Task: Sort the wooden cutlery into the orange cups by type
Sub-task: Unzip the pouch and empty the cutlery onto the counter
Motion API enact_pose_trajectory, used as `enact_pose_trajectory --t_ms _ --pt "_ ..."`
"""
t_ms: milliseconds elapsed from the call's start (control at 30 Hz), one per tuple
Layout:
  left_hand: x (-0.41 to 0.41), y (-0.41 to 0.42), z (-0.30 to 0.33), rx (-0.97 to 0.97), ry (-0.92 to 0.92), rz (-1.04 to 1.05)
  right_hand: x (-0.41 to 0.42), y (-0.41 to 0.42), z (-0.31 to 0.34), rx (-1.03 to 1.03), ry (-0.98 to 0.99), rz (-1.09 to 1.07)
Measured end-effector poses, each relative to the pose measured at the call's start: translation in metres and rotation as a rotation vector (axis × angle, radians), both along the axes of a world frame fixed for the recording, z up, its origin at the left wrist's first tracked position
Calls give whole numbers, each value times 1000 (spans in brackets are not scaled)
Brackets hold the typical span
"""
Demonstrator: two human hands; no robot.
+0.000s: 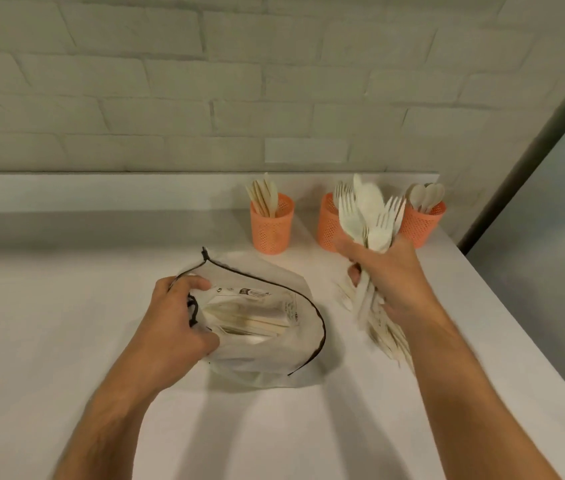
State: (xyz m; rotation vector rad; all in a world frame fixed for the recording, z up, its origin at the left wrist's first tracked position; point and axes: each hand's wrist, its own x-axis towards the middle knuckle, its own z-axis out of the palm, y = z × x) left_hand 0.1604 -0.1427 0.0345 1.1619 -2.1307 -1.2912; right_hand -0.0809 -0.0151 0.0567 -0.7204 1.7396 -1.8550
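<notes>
A: Head view. Right hand (383, 271) raised over the right part of the white tabletop (66, 306), fingers (355, 271) clenched around a thick bundle of wooden cutlery (367, 220). Heads of the bundle pointing up, handles fanning down below the palm, toward the tabletop.

B: And the left?

A: Left hand (173, 317) down on the cloth bag (274, 289), fingers curled over its dark-trimmed rim, gripping the edge. Both forearms bare, reaching in from the bottom of the picture.

B: Inside the bag?

A: Mouth of the bag open. More pale wooden pieces lying flat inside, partly behind a clear wrapper with small print. Cannot tell which types.

B: The cups?

A: Three orange mesh cups in a row near the brick wall (170, 81). Left cup (271, 226) holding wooden knives, upright. Middle cup (328, 225) partly hidden behind the bundle, fork heads visible just above its rim. Right cup (421, 225) holding spoons, round bowls up.

B: How does the bundle look?

A: Pale, nearly white in the light, slightly blurred. Forks with tines plainly visible, also at least one broad spoon-like head. Mixed together, not sorted. Bundle in front of the middle and right cups.
</notes>
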Motion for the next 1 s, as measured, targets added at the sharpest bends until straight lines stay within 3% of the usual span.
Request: enact_pose_trajectory --t_ms 167,467,567,667,733,833,1000 --pt "0 4 3 8 -29 -29 -24 19 -62 700 296 -150" --pt "0 8 10 38 -27 -109 -26 33 -56 1162 459 5" --pt "1 11 14 80 -29 -137 -18 33 -27 1108 641 -70" --pt "1 13 17 99 -16 -168 16 22 17 645 730 -79" --pt "2 15 17 108 -12 -204 56 6 43 450 648 148" --pt "5 16 16 102 -26 -248 99 -28 23 571 755 495" --pt "12 19 15 61 -50 -278 120 -71 -34 1100 1025 759"
